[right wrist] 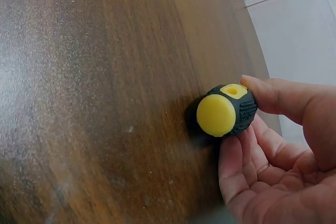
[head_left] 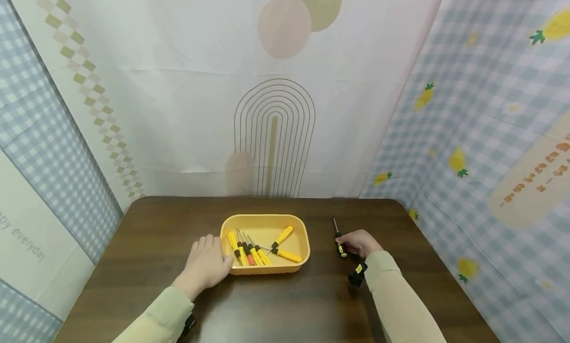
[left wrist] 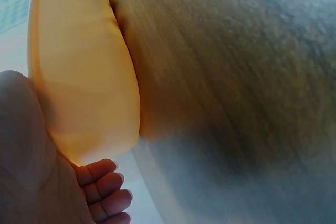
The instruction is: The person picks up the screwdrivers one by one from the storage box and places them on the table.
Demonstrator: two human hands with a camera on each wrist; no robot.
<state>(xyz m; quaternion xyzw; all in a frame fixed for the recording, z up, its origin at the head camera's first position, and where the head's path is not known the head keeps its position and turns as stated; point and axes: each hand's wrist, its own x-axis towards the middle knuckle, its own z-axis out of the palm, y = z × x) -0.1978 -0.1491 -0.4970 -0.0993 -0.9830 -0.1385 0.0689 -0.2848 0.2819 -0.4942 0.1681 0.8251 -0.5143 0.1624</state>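
In the head view, a yellow plastic basket (head_left: 262, 269) holds several screwdrivers (head_left: 251, 254), most with yellow-and-black handles and one partly red. My left hand (head_left: 206, 263) rests along the basket's left side, fingers fairly straight, thumb at its front left corner. The left wrist view shows the palm beside the basket wall (left wrist: 89, 77). Off to the right, my right hand (head_left: 360, 243) pinches a black-and-yellow screwdriver (head_left: 341, 246) by its handle, the shaft pointing away from me. Its round yellow handle end (right wrist: 216, 116) faces the right wrist camera, thumb above and fingers below.
The dark brown wooden table (head_left: 267, 308) carries everything. Behind it hangs a white patterned cloth (head_left: 187, 110), with a blue checked cloth (head_left: 467, 110) along the right side. Black wrist cameras (head_left: 356, 276) sit at both cuffs.
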